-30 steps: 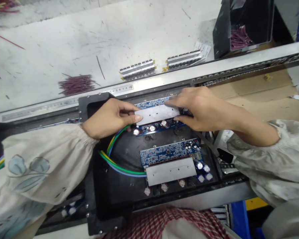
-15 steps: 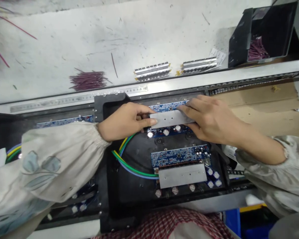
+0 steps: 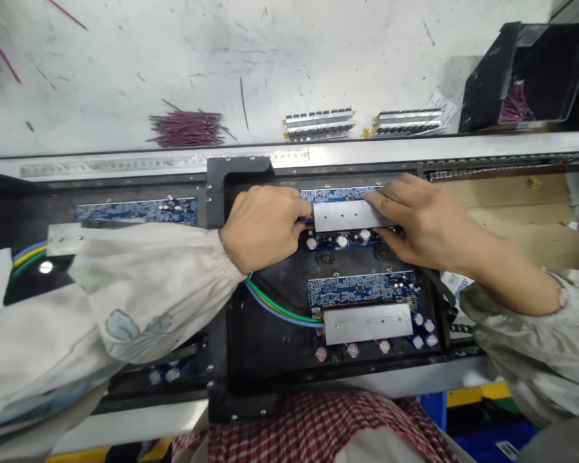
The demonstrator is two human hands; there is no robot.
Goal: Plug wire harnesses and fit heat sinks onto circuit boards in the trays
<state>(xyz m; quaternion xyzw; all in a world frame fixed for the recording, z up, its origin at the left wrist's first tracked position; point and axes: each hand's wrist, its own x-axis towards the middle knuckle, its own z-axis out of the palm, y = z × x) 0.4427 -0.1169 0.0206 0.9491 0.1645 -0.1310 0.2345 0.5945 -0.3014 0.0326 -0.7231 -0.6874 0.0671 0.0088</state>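
In the head view, an upper blue circuit board [image 3: 328, 194] with a flat silver metal plate [image 3: 345, 217] lies in a black tray [image 3: 265, 379]. My left hand [image 3: 265, 225] is closed at the board's left end, fingertips pinched around the coloured wires there; a bit of blue wire shows by the fingertips. My right hand [image 3: 410, 218] grips the right end of the plate and board, thumb on the near side, fingers on the far side. Below lies a second circuit board [image 3: 357, 289] with its own metal plate [image 3: 367, 323] and green, yellow and blue wires [image 3: 280, 312].
Left of this tray, another tray holds a circuit board [image 3: 135, 211], partly under my left sleeve. Beyond a metal rail with a ruler [image 3: 164, 165] lie purple wires [image 3: 188, 128] and two strips of components [image 3: 318, 123]. A black bin [image 3: 531, 83] stands far right, beside cardboard [image 3: 506, 199].
My left hand has left the metal plate's left edge and turned, fingertips now at the wires on the board's end. My right hand keeps its grip. The view has shifted slightly.
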